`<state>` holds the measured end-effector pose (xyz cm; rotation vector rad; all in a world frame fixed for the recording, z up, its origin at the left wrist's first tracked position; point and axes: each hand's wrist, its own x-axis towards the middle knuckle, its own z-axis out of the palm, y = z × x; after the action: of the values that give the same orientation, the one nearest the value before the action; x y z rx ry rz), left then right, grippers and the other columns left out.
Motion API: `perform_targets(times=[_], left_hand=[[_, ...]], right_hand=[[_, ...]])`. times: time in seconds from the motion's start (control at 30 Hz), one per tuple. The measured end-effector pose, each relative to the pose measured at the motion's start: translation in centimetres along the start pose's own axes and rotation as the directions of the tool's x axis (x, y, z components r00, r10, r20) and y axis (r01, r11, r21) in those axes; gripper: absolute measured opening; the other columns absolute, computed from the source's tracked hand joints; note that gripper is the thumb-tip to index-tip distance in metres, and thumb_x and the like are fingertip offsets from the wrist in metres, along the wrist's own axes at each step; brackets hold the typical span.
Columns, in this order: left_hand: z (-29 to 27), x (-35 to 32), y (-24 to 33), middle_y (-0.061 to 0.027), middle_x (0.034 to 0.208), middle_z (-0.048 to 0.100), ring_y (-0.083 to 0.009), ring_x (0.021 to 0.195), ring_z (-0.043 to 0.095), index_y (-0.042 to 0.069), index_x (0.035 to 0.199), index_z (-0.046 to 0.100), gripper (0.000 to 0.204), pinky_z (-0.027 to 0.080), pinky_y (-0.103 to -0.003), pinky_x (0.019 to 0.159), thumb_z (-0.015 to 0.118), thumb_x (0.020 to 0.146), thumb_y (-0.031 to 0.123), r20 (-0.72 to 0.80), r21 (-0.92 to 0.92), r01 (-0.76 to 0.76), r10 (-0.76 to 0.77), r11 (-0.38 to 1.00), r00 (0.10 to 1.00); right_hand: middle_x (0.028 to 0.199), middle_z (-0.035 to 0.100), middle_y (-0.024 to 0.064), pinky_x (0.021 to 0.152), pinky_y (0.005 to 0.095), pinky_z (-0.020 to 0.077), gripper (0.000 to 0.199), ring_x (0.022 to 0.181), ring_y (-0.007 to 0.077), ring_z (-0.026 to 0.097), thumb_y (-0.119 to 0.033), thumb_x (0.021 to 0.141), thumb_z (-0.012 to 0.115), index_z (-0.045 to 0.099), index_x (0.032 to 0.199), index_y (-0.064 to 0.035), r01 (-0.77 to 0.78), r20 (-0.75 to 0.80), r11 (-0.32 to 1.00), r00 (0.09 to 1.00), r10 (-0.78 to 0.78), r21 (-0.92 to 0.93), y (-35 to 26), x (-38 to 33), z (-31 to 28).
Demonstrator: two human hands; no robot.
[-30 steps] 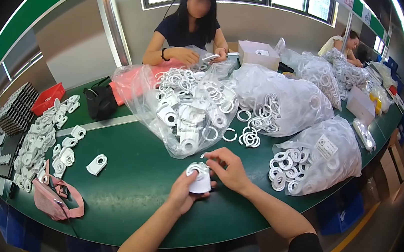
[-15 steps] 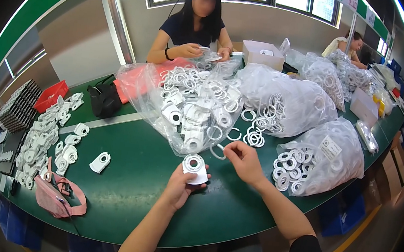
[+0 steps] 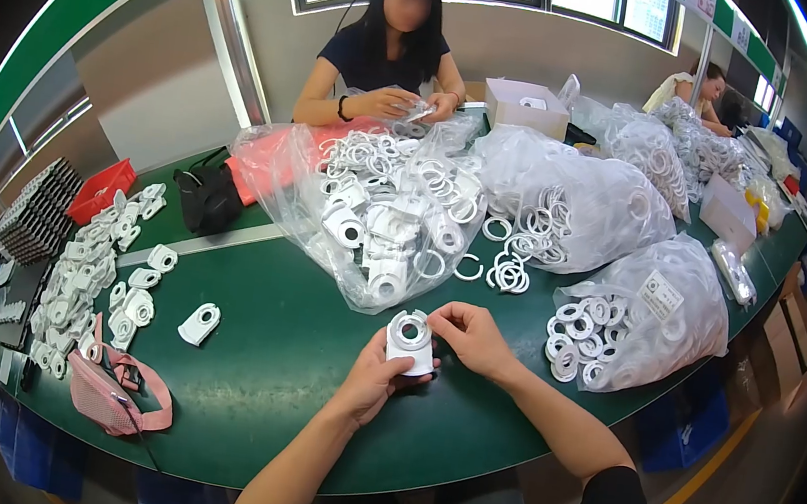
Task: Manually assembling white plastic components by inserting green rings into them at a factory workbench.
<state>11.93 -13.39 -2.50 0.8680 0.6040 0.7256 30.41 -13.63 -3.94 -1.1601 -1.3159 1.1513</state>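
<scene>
My left hand point(image 3: 372, 377) grips a white plastic housing point(image 3: 414, 358) with a round hole, thumb across its front, held above the green table. At the top of that housing, my right hand point(image 3: 474, 337) pinches a thin white ring point(image 3: 424, 316), which lies against the round opening; whether it is seated there I cannot tell. Beyond my hands lies an open clear bag point(image 3: 354, 289) full of white housings and rings. A few loose white rings point(image 3: 508, 275) lie right of that bag. One single housing point(image 3: 200, 324) rests on the table to the left.
More finished-looking white parts point(image 3: 83, 278) are heaped at the left, near a red bin point(image 3: 104, 192), a pink pouch point(image 3: 119, 396) and a black bag point(image 3: 207, 200). Filled plastic bags point(image 3: 686, 312) stand at the right. A co-worker point(image 3: 392, 59) handles parts across the table.
My right hand has brought the ring leftward and down onto the housing. My left hand has moved slightly right with the housing. The co-worker's hands have shifted a little.
</scene>
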Motion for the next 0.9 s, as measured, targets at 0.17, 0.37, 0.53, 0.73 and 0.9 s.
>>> perform_targets(times=[0.17,0.37,0.53,0.73,0.9], left_hand=[[-0.2,0.1,0.0,-0.0153,0.119,0.053,-0.0303,0.101,0.061,0.005,0.13,0.034,0.042,0.056,-0.033,0.076,0.043,0.089,0.001,-0.031,-0.02,-0.01,0.009,1.0,0.999],[-0.1,0.0,-0.2,-0.0145,0.117,0.055,-0.028,0.096,0.063,0.005,0.13,0.034,0.038,0.056,-0.031,0.07,0.042,0.094,0.009,-0.063,0.06,-0.009,0.013,0.998,0.998],[0.0,0.0,-0.4,-0.0129,0.106,0.061,-0.0226,0.082,0.067,0.004,0.125,0.039,0.034,0.049,-0.023,0.053,0.045,0.091,0.01,0.009,0.305,-0.137,0.141,0.942,0.99],[0.6,-0.5,-0.6,-0.0073,0.098,0.062,-0.0163,0.078,0.065,0.003,0.117,0.047,0.031,0.047,-0.023,0.055,0.053,0.087,0.01,0.053,0.449,-0.156,0.148,0.88,0.988],[0.0,-0.1,-1.0,-0.0071,0.09,0.062,-0.0161,0.073,0.063,0.001,0.104,0.054,0.022,0.047,-0.03,0.058,0.055,0.089,0.018,0.089,0.732,-0.307,0.362,0.608,0.928]], right_hand=[[0.076,0.063,0.0034,0.06,0.021,0.0447,0.02,0.067,0.0061,0.056,-0.017,0.088,0.06,0.062,0.088,0.0028,-0.011,-0.083,0.998,0.997,0.006,-0.06,-1.0,-0.6,1.1],[0.072,0.064,0.0042,0.055,0.0211,0.0442,0.021,0.062,0.0067,0.056,-0.017,0.086,0.062,0.062,0.086,0.0031,-0.006,-0.083,0.991,0.997,-0.006,-0.135,-1.4,-0.8,0.9],[0.074,0.063,0.003,0.056,0.0205,0.0428,0.019,0.063,0.0072,0.055,-0.017,0.084,0.064,0.064,0.086,0.002,0.093,-0.153,0.967,0.979,-0.132,-0.238,-2.0,-0.8,0.7],[0.083,0.063,0.0013,0.065,0.0206,0.0427,0.017,0.074,0.0056,0.055,-0.015,0.087,0.062,0.067,0.096,-0.0013,0.155,0.102,0.975,0.985,-0.14,-0.16,-1.6,-0.5,-0.2],[0.082,0.063,0.0015,0.066,0.0213,0.0433,0.016,0.076,0.0057,0.054,-0.014,0.088,0.061,0.065,0.096,-0.0001,0.052,0.209,0.996,0.977,-0.036,-0.072,-1.8,-0.6,-0.9]])
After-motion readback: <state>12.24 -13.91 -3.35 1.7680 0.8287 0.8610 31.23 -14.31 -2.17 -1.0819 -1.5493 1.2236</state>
